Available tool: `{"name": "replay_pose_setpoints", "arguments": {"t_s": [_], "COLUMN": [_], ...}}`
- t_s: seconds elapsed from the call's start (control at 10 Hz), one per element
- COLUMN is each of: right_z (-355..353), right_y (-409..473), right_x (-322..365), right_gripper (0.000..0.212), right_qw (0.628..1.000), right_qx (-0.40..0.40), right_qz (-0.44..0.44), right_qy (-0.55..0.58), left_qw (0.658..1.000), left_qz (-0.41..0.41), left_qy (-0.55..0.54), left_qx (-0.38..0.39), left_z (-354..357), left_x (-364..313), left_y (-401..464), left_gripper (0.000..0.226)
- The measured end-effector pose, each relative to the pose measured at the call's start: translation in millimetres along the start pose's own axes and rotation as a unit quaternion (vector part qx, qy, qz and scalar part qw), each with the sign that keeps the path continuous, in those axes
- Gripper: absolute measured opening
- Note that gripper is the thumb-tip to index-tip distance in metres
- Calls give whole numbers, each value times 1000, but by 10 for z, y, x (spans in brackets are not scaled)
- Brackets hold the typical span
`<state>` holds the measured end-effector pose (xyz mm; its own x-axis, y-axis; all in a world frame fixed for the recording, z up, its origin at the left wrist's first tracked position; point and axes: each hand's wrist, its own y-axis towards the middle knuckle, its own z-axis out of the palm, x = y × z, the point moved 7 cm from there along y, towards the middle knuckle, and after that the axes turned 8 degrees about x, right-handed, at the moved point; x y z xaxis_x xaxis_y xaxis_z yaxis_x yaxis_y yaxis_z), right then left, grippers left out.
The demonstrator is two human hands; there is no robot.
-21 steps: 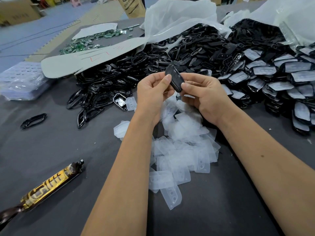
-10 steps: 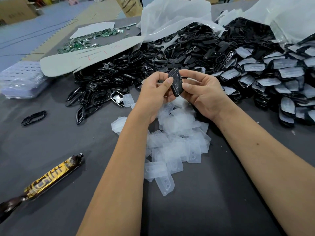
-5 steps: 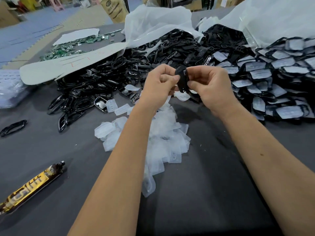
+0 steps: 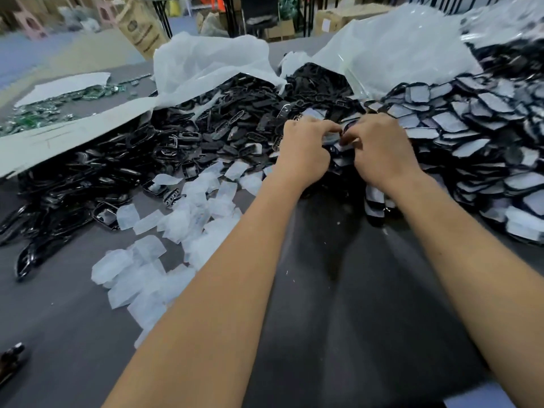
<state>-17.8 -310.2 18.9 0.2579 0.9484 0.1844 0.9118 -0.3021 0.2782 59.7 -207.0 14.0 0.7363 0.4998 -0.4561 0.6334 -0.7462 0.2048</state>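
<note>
Nearest the camera the dark bench (image 4: 368, 304) lies bare between the two forearms. To its left, a loose drift of clear films (image 4: 188, 219) spreads across the middle left of the frame.

Above centre, the left hand (image 4: 304, 154) and right hand (image 4: 381, 151) meet knuckle to knuckle. Both sets of fingers are curled inward, and their tips pinch a small black shell (image 4: 349, 128) of which only a dark sliver shows. Motion blur hides exactly how it sits in the grip. It is held just over the near edge of the heap of film-faced shells (image 4: 477, 136).

The shell is probably light, rigid moulded plastic with a glossy, slippery face, likely to scuff or smudge. It is best held by its narrow edges, leaving the broad face free. Any film on it would be thin and limp, and a fingernail at a corner would start it.

The film-faced shells fill the right of the frame and crowd right up to the hands, so setting one down risks sliding its neighbours. Black frames (image 4: 123, 160) are heaped at centre left. Behind them, crumpled plastic bags (image 4: 206, 63) rise across the top. A pale board (image 4: 67, 136) and green circuit boards (image 4: 35, 116) lie at upper left, well apart from the hands.
</note>
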Motion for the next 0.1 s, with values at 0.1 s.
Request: {"name": "replay_pose_setpoints", "arguments": {"t_s": [0.1], "right_z": [-44], "right_y": [-1], "right_x": [14], "right_gripper": [37], "right_qw": [1000], "right_qx": [-5], "right_qz": [16], "right_qy": [14], "left_qw": [998], "left_qz": [-7], "left_qy": [-31], "left_qx": [-51], "left_z": [-117], "left_x": [79], "left_y": [-91], "left_gripper": [60]}}
